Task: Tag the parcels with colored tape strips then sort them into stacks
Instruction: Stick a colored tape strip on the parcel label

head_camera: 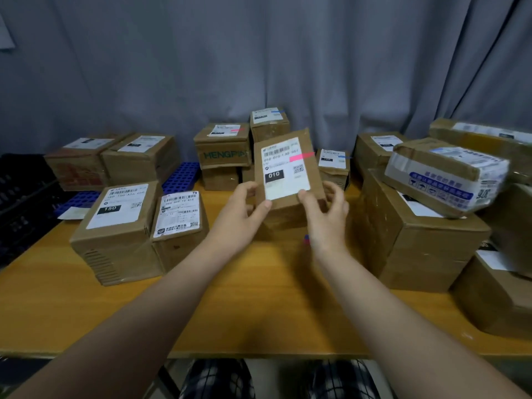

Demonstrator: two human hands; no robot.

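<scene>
So, L hand [244, 216] & R hand [326, 218] grip clamped on parcel [288, 171] w/ pink tape strip [301, 156].

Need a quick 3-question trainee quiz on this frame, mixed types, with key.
1. True or false: the left hand and right hand both grip the same parcel.
2. The tape strip on that parcel is: A green, B pink, C yellow.
3. Fill in: the big number in the black block of its label is ___.
Key: 1 true; 2 B; 3 010.
</scene>
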